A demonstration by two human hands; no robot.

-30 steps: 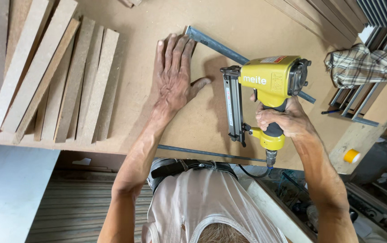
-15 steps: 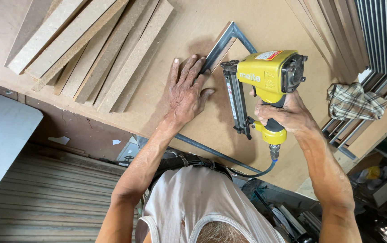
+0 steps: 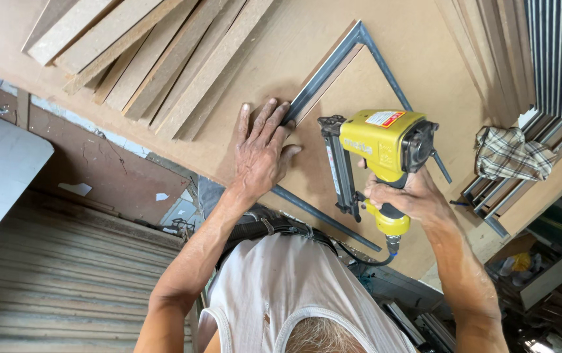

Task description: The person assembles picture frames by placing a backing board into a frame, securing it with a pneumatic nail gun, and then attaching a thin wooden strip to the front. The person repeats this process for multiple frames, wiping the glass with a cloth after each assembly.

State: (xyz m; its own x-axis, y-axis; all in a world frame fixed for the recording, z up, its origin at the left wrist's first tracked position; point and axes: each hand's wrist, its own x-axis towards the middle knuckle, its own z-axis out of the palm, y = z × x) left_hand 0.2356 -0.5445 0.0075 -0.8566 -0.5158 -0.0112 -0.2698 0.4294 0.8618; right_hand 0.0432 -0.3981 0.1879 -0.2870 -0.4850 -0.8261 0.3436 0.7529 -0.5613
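Nail gun (image 3: 379, 140) has shifted down-frame, right hand (image 3: 404, 196) fingers gripping it; left hand (image 3: 261, 153) flat beside frame (image 3: 323, 75).

Single head-worn view, looking steeply down, close over the table (image 3: 425, 59) and both hands; frame rolled, own head at bottom edge.

**Bench layout, quick rundown**

Frame (image 3: 333, 65) lies on the board (image 3: 418, 33), mid-scene. Left hand (image 3: 259, 153) sits flat on the frame's left rail, nail gun (image 3: 376, 153) just right of it. Strips (image 3: 157, 59) are stacked far left, cloth (image 3: 513, 153) off to the right.
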